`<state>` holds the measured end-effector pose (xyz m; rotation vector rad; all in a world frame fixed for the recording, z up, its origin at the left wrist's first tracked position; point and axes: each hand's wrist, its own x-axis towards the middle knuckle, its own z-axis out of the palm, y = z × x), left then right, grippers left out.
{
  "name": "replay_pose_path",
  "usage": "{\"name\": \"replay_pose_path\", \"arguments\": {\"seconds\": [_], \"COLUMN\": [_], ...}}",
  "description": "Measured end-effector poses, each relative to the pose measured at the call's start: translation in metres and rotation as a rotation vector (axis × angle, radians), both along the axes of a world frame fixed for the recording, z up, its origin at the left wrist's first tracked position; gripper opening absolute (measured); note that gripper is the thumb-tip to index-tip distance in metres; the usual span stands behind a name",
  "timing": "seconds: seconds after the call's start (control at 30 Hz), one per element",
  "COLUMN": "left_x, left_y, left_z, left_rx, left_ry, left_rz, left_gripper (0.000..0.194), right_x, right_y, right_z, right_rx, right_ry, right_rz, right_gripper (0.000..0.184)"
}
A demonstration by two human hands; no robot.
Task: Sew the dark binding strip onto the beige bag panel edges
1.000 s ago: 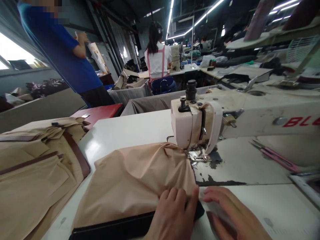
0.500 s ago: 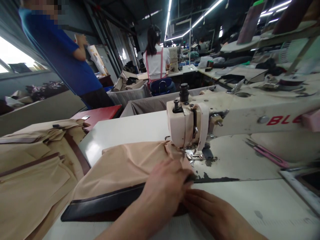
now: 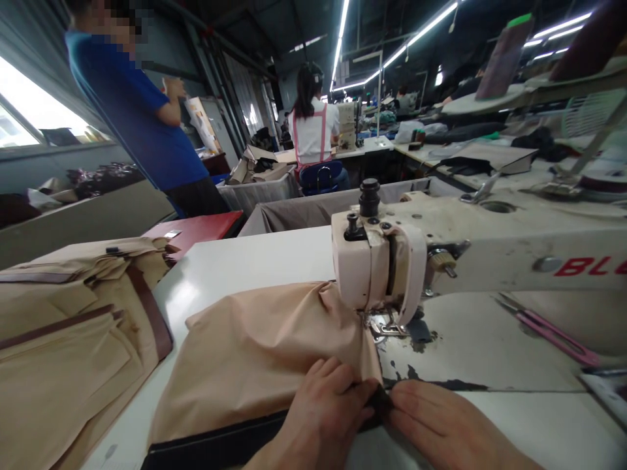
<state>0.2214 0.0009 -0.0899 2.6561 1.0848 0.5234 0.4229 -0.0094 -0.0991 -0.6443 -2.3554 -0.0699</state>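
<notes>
- Left hand (image 3: pixel 326 405), nearest the viewer: fingers and thumb closed on the dark trim (image 3: pixel 220 438) of a tan fabric piece (image 3: pixel 264 346), at its near right corner.
- Right hand (image 3: pixel 435 414): fingertips against that same corner, just beside the left hand; whether they pinch it, I cannot tell.
- The tan fabric piece lies mostly ahead and left of both hands, puckered where its far right part meets the metal presser foot (image 3: pixel 386 324).
- White sewing machine (image 3: pixel 490 241), arm reaching in from the right. Red letters read "BL" and part of a third — the rest is cut off.
- Smooth white table (image 3: pixel 274 258), glossy at left; dark worn patches mark the machine bed near the presser foot.
- Stacked tan pieces (image 3: pixel 63 365) with brown bands at left; pink-handled scissors (image 3: pixel 553 336) under the machine arm.
- Red panel (image 3: pixel 210 227) and grey cloth-lined bin (image 3: pixel 304 210) beyond the table.
- Workshop behind: a standing person in a blue shirt (image 3: pixel 137 124); farther off, a seated person in white with pink straps (image 3: pixel 316 130) — strip lights (image 3: pixel 421 32) overhead.
</notes>
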Motion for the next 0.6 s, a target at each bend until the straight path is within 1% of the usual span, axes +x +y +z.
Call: {"name": "replay_pose_path", "arguments": {"seconds": [0.03,0.1,0.2,0.27,0.33,0.4,0.47,0.53,0.6], "left_x": [0.001,0.002,0.006,0.008,0.009,0.010,0.009,0.008,0.006], "left_y": [0.003,0.010,0.022,0.029,0.036,0.041,0.048,0.057,0.068], "left_z": [0.001,0.000,-0.009,-0.014,-0.017,-0.017,-0.016,-0.014,-0.011], "left_rx": [-0.017,-0.002,0.099,0.152,0.182,0.197,0.193,0.174,0.164], "left_ry": [-0.005,-0.012,-0.008,-0.011,-0.006,0.012,0.016,-0.005,-0.034], "left_rz": [-0.008,-0.023,-0.033,-0.033,-0.035,-0.038,-0.044,-0.053,-0.086], "left_gripper": [0.026,0.024,0.021,0.021,0.019,0.018,0.018,0.018,0.020], "right_x": [0.001,0.003,0.007,0.009,0.011,0.012,0.013,0.013,0.012], "right_y": [0.004,0.011,0.020,0.024,0.027,0.029,0.031,0.031,0.029], "right_z": [0.001,0.002,-0.001,-0.004,-0.006,-0.006,-0.005,-0.005,-0.008], "right_rx": [0.015,0.046,0.061,0.096,0.132,0.155,0.110,0.010,-0.097], "right_ry": [0.007,-0.003,-0.054,-0.025,0.002,-0.019,-0.084,-0.128,-0.138], "right_rz": [-0.003,-0.004,-0.038,-0.096,-0.129,-0.127,-0.126,-0.144,-0.163], "right_gripper": [0.051,0.050,0.048,0.052,0.055,0.052,0.044,0.039,0.038]}}
